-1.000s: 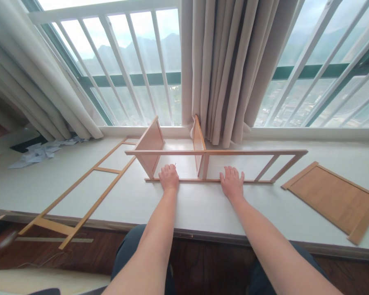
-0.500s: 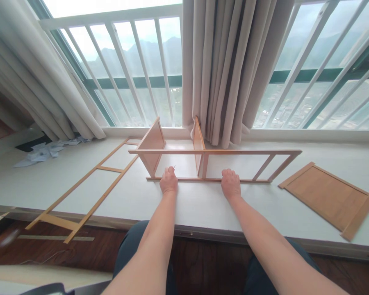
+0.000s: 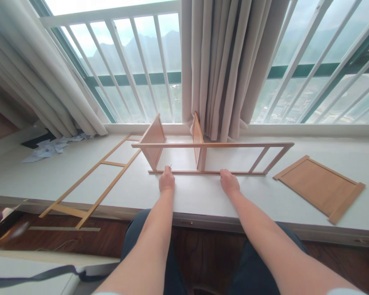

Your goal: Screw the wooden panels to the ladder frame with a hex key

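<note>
A wooden shelf frame [image 3: 242, 144] lies on its side on the white ledge, with two wooden panels standing up from it: a left panel [image 3: 153, 141] and a middle panel [image 3: 198, 141]. At the frame's near rail, toward its left end, is my left hand [image 3: 166, 180]. Its fingers are closed around a small thin pin-like piece [image 3: 170, 166], too small to name surely. Farther right, my right hand [image 3: 229, 181] curls its fingers over the same near rail.
Another ladder-like wooden frame [image 3: 94, 209] lies to the left, its near end jutting past the ledge edge. A loose wooden panel [image 3: 321, 185] rests at the right. Crumpled white papers [image 3: 44, 150] lie far left. Curtains [image 3: 217, 69] hang behind the middle panel.
The whole view has shifted a little, so the ledge and frames sit slightly higher. Both hands stay at the near rail; the right hand's fingers look more curled.
</note>
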Demonstrator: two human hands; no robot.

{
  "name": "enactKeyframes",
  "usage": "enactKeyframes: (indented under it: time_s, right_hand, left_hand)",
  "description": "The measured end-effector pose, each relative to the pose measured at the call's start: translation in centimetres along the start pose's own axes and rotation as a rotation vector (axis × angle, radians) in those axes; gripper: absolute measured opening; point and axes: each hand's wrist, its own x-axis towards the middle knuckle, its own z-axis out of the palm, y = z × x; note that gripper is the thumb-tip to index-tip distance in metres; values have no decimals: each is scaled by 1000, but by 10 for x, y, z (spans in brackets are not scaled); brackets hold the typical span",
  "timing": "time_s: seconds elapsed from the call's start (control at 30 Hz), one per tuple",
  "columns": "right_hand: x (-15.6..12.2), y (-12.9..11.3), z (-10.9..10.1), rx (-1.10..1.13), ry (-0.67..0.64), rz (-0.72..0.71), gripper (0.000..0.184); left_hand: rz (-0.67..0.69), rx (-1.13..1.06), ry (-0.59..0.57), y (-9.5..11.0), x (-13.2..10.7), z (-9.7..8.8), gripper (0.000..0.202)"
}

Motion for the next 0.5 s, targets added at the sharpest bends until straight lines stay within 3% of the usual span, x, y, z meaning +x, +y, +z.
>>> enactKeyframes:
  time_s: [0.07,0.23,0.5]
  right_hand:
    - [-4,3,-3,88,-7,21,13]
    - [-16,20,-8,303,29,128,30]
    - [-41,55,-13,732,122,249,51]
  left_hand:
    - [-15,-44,12,-4,-4,-2,34]
    - [-56,-151,65,-13,-16,-8,36]
    - [-56,-314,145,-25,-29,-15,16]
